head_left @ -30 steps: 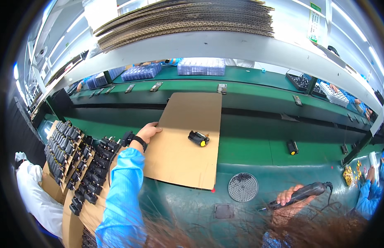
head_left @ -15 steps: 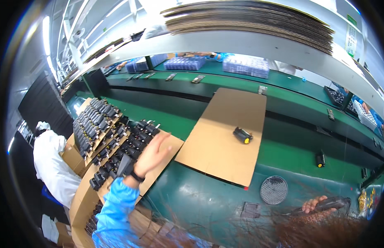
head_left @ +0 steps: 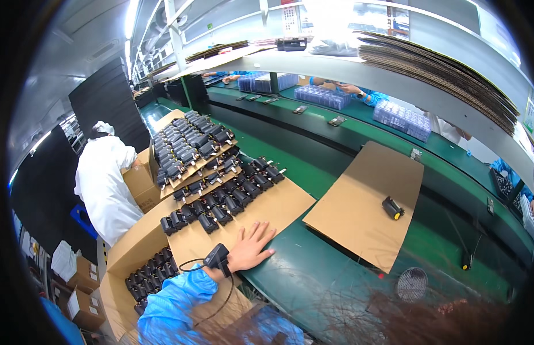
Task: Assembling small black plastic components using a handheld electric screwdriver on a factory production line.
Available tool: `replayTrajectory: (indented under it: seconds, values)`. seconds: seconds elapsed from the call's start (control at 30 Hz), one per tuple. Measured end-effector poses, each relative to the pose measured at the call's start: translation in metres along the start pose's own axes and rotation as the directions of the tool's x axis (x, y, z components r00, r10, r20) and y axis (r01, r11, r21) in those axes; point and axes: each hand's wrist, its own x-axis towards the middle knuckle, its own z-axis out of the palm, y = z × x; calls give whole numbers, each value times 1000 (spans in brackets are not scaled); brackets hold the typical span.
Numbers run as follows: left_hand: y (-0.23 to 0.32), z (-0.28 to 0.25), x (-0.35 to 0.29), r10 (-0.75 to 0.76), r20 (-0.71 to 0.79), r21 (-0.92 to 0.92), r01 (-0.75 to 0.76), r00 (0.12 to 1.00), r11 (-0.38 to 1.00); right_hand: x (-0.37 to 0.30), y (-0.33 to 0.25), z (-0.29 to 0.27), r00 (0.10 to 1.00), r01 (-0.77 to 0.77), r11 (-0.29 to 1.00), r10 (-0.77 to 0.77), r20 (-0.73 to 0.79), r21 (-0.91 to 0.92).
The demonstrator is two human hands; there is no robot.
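Observation:
My left hand (head_left: 252, 248) is open, its fingers spread over the near right corner of a cardboard sheet (head_left: 287, 201). A black device with a cable (head_left: 217, 257) is strapped at that wrist. Rows of small black cylindrical parts (head_left: 221, 214) lie on the sheet beyond my fingers. To the right, a single black part with a yellow end (head_left: 392, 208) lies on another cardboard sheet (head_left: 359, 230). Strands of hair cover nearly all of my right hand (head_left: 452, 306) at the lower right, hiding its fingers and anything in them.
More layers of black parts (head_left: 189, 138) rise at the back left, beside an open carton (head_left: 120, 259) holding others. A person in white (head_left: 106, 178) stands beyond. A round perforated disc (head_left: 412, 284) sits on the green bench. Overhead runs a shelf with stacked cardboard (head_left: 439, 75).
My view has swung left, so the bench things sit farther right. My left hand, raised and blurred before, is now spread at the sheet's edge. The dark tool in my right hand has become hidden.

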Motion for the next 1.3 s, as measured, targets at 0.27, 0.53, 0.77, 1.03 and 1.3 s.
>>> replayTrajectory:
  seconds: [0.27, 0.53, 0.77, 1.03, 1.3]
  values:
    - [12, -1, -1, -19, 30, -39, 20, 999, 999, 1, -1, -3, 999, -8, 1000, 8, -30, 17]
    - [18, -1, -2, -40, 49, -62, 43, 998, 997, 1, -1, -3, 999, 9, 998, -12, 38, 66]
    - [8, -23, -21, 20, -26, -185, -25, 999, 982, 3, 3, -8, 1000, 7, 1000, -7, 22, 16]
    - [-34, -40, -73, -31, 11, 136, 29, 999, 990, 4, 5, -10, 1000, -12, 998, 14, -25, 62]
    - [-21, -21, -87, -132, -24, 105, 134, 991, 985, -3, -1, -11, 998, -11, 999, 8, 60, 45]
